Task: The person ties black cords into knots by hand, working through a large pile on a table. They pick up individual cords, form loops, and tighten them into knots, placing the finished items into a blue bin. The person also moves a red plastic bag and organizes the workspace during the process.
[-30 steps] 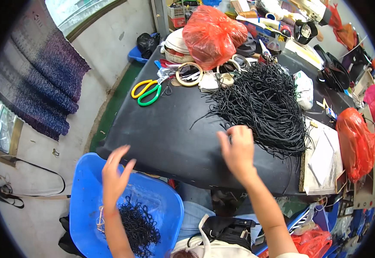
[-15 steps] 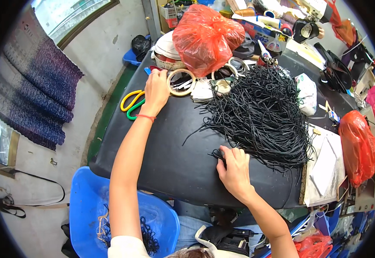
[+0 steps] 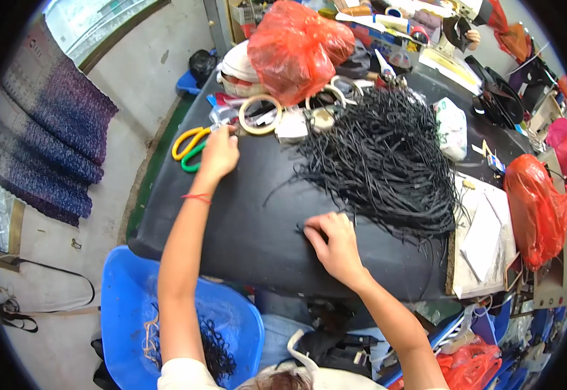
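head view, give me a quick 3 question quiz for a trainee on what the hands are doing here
1. True or false: the left hand is at the yellow-green scissors.
2. What does the right hand touch? A) red bag B) black cords C) tape roll
3. Fill in: below the table edge stands a ____ plastic chair.

Key: 1 true; 2 B, the edge of the black cords; 3 blue.

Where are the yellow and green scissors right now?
In the head view the scissors lie at the black table's far left edge, just left of the left hand, near a tape ring.
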`<state>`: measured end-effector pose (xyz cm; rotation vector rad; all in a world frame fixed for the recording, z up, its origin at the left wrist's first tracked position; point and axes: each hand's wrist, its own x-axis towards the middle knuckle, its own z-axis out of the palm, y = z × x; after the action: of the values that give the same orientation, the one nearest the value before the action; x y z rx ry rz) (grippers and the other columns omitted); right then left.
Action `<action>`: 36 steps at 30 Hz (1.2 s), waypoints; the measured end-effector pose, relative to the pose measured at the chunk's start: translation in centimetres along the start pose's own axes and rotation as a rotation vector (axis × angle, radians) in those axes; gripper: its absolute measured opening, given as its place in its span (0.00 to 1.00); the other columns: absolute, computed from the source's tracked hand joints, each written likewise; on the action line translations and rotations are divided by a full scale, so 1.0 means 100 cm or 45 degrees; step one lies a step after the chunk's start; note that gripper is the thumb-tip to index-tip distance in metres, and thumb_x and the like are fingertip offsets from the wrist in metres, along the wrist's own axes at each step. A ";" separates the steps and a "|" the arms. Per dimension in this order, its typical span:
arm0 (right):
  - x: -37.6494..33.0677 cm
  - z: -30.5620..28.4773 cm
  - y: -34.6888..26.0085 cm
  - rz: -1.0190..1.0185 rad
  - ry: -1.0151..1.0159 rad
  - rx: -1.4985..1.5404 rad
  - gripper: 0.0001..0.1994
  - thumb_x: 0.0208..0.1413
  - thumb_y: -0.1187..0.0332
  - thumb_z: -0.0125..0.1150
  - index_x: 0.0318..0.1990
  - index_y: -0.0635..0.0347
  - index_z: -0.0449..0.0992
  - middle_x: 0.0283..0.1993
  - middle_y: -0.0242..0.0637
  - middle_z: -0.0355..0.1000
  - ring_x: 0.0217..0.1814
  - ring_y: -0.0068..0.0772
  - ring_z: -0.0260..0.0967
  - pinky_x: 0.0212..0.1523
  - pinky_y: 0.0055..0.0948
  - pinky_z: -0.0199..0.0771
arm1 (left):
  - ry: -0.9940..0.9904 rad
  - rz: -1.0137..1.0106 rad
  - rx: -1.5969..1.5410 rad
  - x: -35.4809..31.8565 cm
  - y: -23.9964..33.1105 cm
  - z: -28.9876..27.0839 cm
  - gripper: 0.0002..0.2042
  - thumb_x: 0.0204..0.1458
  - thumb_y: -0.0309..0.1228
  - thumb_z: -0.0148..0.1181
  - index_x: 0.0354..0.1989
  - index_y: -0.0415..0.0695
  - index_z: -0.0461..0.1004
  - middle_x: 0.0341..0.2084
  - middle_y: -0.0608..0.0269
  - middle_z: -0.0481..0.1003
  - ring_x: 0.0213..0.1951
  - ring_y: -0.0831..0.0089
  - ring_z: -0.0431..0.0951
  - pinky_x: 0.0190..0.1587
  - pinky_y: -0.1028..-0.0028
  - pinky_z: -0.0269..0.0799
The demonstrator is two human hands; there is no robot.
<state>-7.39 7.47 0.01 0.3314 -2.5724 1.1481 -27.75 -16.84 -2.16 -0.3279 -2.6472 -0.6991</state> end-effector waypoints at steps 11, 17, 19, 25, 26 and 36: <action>0.003 -0.021 -0.062 -0.640 0.059 -0.277 0.10 0.44 0.67 0.63 0.33 0.60 0.73 0.34 0.44 0.70 0.38 0.46 0.66 0.41 0.39 0.65 | -0.191 -1.121 -0.238 -0.351 -0.003 -0.206 0.17 0.52 0.33 0.57 0.49 0.39 0.70 0.36 0.53 0.76 0.41 0.70 0.75 0.43 0.72 0.71; 0.011 -0.073 0.110 -0.114 0.286 -0.673 0.14 0.56 0.64 0.55 0.44 0.65 0.74 0.42 0.46 0.72 0.43 0.42 0.70 0.43 0.31 0.69 | -0.115 -1.237 0.412 -0.502 -0.044 -0.144 0.33 0.51 0.50 0.52 0.59 0.38 0.57 0.57 0.34 0.56 0.60 0.41 0.53 0.60 0.52 0.48; 0.004 -0.072 0.105 -0.050 0.280 -0.636 0.13 0.58 0.65 0.52 0.45 0.64 0.74 0.43 0.42 0.73 0.43 0.37 0.71 0.43 0.30 0.69 | -0.366 -1.452 0.210 -0.503 0.015 -0.121 0.45 0.45 0.59 0.54 0.66 0.48 0.42 0.65 0.39 0.33 0.65 0.41 0.31 0.53 0.30 0.33; -0.006 -0.107 0.079 0.081 0.405 -0.301 0.14 0.62 0.67 0.47 0.50 0.62 0.73 0.44 0.34 0.73 0.39 0.21 0.67 0.41 0.20 0.66 | -0.486 -1.230 0.703 -0.546 0.007 -0.074 0.39 0.49 0.50 0.55 0.66 0.49 0.46 0.65 0.40 0.33 0.65 0.41 0.29 0.50 0.26 0.30; -0.010 -0.123 0.056 0.010 0.456 -0.400 0.13 0.61 0.69 0.47 0.49 0.62 0.73 0.43 0.34 0.73 0.40 0.22 0.67 0.41 0.20 0.66 | -0.445 -1.206 0.677 -0.527 0.003 -0.082 0.38 0.49 0.48 0.56 0.65 0.47 0.47 0.65 0.41 0.35 0.65 0.41 0.30 0.49 0.25 0.30; -0.092 -0.089 -0.048 -0.299 -0.157 -0.042 0.08 0.41 0.78 0.62 0.33 0.61 0.75 0.28 0.37 0.68 0.28 0.37 0.66 0.29 0.31 0.67 | -0.428 -0.088 -0.937 -0.257 0.190 -0.110 0.13 0.55 0.24 0.50 0.47 0.35 0.71 0.43 0.50 0.74 0.49 0.60 0.73 0.52 0.68 0.66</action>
<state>4.33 11.78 5.57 0.6953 -2.5674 1.0285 4.67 -9.58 4.06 -0.5909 -2.5983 -1.7704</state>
